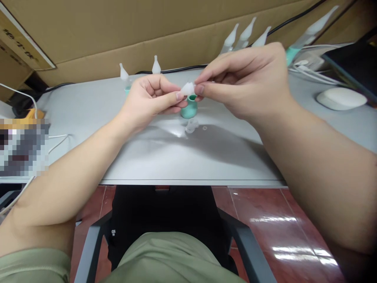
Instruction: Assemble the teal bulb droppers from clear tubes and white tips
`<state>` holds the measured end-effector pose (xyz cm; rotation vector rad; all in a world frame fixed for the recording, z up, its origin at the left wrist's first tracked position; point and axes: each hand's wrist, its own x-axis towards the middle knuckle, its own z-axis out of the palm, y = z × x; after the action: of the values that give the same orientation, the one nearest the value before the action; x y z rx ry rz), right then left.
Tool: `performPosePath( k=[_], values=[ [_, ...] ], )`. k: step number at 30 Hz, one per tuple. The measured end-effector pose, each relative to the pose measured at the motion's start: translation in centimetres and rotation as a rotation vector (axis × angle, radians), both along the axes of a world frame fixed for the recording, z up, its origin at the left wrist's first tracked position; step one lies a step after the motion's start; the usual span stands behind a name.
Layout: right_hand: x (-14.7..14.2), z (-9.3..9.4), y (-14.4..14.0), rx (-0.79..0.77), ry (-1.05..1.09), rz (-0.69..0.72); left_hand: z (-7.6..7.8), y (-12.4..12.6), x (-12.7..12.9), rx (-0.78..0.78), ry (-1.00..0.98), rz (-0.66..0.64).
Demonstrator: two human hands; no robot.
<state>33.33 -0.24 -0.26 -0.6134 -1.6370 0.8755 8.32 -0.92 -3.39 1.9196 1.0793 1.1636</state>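
Note:
My left hand (147, 96) pinches a small white translucent piece (187, 89), which looks like a soft nozzle tip, between thumb and fingers. On its other end my right hand (253, 80) has thumb and forefinger closed; whether they grip a separate part cannot be made out. Just behind and below the fingers, a teal rubber bulb (189, 110) stands on the desk with its round opening up. In front of the bulb lies a clear plastic piece (192, 125), and beside that a tiny pale ring (205, 128).
Several bulb-shaped droppers with white tips, such as the left one (124, 72) and the tall right one (312, 33), stand along the back of the grey desk (141, 161). A white mouse (341, 98) and cables lie right. Cardboard (118, 27) rises behind.

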Motion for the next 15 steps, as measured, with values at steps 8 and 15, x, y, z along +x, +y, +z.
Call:
performPosePath(
  k=[8,15],
  values=[
    [0.3,-0.3,0.5,-0.046,-0.001,0.052,0.0,0.4,-0.2,0.000,0.017,0.005],
    [0.5,-0.5,1.2,-0.303,0.041,0.227,0.1,0.1,0.1,-0.027,-0.005,-0.018]
  ],
)
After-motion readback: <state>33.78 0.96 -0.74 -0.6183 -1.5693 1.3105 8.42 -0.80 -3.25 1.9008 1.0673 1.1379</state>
